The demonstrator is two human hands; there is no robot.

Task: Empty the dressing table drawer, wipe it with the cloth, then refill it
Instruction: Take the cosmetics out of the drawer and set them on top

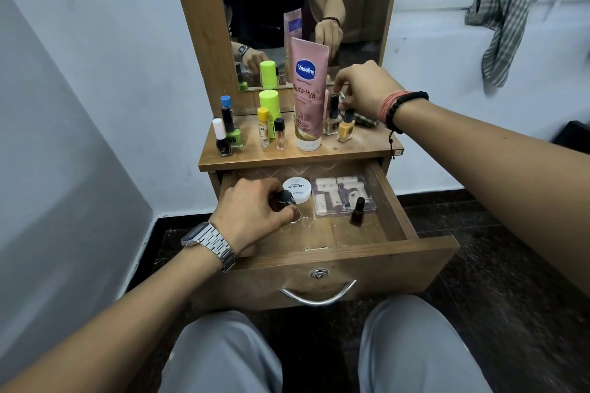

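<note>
Head view looks down on the open drawer (396,201), pulled well out under the tabletop (287,155). Left hand (252,214) reaches into the drawer, fingers curled round a small clear bottle with a dark cap (287,201), just beside the white nail polish remover tub (297,190). Right hand (364,89) is up on the tabletop, fingertips pinching the cap of a nail polish bottle (333,115) beside the yellow one (346,129). Still in the drawer: the tub, a flat clear-lidded palette (341,195) and 1 dark polish bottle (357,210). These little glass bottles look light, hard, smooth and breakable; the cap or body pinch suits them. The checked cloth (364,120) lies behind the right hand.
</note>
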